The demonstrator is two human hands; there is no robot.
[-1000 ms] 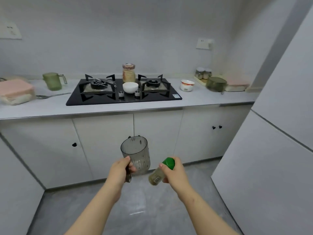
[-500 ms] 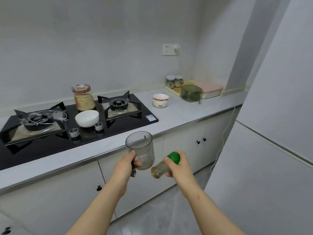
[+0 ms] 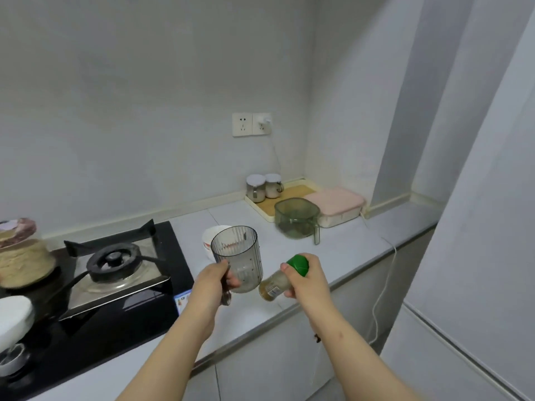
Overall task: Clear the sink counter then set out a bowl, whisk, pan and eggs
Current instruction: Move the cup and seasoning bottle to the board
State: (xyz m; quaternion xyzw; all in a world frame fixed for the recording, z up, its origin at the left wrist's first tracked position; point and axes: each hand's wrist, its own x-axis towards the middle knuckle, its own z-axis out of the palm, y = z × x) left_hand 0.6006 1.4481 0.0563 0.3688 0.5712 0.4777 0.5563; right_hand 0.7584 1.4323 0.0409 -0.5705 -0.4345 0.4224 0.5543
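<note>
My left hand grips the handle of a smoky grey plastic cup, held upright over the grey counter. My right hand grips a small glass bottle with a green cap, tilted with its base toward the cup. A white bowl with red print stands on the counter, partly hidden behind the cup. Another white bowl sits on the black stove at the far left.
A green plastic jug, a pink-lidded box and a tray with two lidded jars stand in the counter's right corner. A grain-filled jar sits on the stove. A white cord hangs over the counter edge beside a tall white fridge.
The view has swung right and moved closer to the counter. Both hands, carrying the cup and the bottle, have moved forward and now hang over the counter to the right of the stove.
</note>
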